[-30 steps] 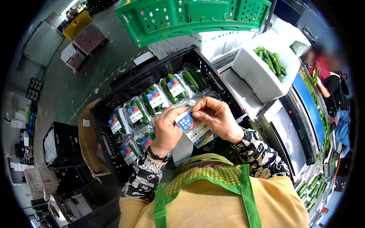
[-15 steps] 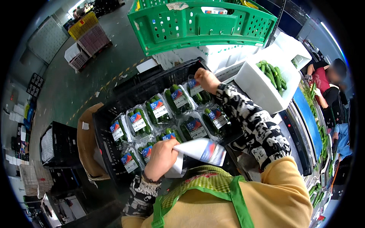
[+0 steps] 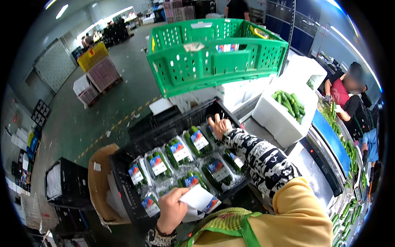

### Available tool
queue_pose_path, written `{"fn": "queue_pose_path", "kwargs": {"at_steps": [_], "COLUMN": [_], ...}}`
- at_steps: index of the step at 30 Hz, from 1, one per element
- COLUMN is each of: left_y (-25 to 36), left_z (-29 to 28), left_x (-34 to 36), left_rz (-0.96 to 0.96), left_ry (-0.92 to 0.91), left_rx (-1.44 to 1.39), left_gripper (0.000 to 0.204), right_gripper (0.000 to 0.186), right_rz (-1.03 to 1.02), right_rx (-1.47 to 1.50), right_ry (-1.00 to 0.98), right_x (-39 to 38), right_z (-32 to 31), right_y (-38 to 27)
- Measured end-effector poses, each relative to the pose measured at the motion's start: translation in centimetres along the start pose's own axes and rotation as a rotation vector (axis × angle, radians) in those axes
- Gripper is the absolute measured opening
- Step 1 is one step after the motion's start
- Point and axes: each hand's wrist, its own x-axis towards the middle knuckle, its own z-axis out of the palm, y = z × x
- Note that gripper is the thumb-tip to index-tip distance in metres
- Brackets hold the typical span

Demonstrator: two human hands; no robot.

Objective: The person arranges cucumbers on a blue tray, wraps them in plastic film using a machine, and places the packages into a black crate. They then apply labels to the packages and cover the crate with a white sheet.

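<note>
Your apron: the green checked apron (image 3: 220, 222) is nearest, over your yellow top (image 3: 300, 206).
Your left hand: the hand (image 3: 172, 209) is by the near side of the black crate. Its grip is closed, thumb and fingers pinching the papers.
Papers: the white papers (image 3: 196, 198) stick out to the right of your left hand, with a bit of blue and red print at one corner.
Black crate: the big black crate (image 3: 121, 192) sits in front of you, a bit to the left.
Cucumber packs: clear packs of green cucumbers (image 3: 179, 153) lie in rows in that crate, many with a blue, red and white sticker on top.
Your right hand: the hand (image 3: 219, 125) is over a pack at the far right corner of the crate. Its fingers are bent; you cannot tell from here if its grip has hold of anything.
Brown box: the cardboard box (image 3: 97, 175) stands just left of the black crate.
White box: the foam box (image 3: 273, 125), to the right, holds loose cucumbers (image 3: 291, 106).
Green crate: the green crate (image 3: 218, 61) is past the black one.
Worker: a person in a red top (image 3: 340, 92) is off to the right.
Pile: a yellow crate (image 3: 93, 57) sits on pink crates (image 3: 103, 77), far left.
</note>
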Motion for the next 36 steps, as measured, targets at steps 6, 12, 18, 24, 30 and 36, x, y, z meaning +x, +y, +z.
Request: {"fn": "queue_pose_path", "kwargs": {"at_steps": [6,12,18,24,30,36], "left_y": [4.4,9.3,11.5,11.9,13.6,11.9], "left_z": [-3.9,-5.3,-4.1,1.2,6.6,9.7], "left_x": [3.7,11.6,16.4,17.2,5.7,3.9], "left_rz": [0.146,0.478,0.467,0.288,-0.042,0.403], "left_ry": [0.123,0.235,0.310,-0.464,-1.600,-1.545], "left_rx": [-0.131,-0.076,-0.572,-1.300,-1.605,-0.844], "left_gripper": [0.013,0.017,0.016,0.099,0.120,0.055], "right_gripper": [0.062,0.081,0.035,0.024,0.035,0.036], "right_rz": [0.156,-0.693,-0.393,-0.239,0.124,-0.080], "right_rx": [0.915,2.348,2.367,2.271,2.252,1.796], "right_ry": [-0.134,-0.637,-0.552,-0.346,0.385,0.857], "right_x": [-1.5,-14.3,-21.3,-26.0,-21.9,-28.9], "right_z": [-10.1,-26.4,-27.1,-29.5,-39.9,-44.1], "right_y": [-0.4,-5.1,-5.6,0.7,10.5,27.0]}}
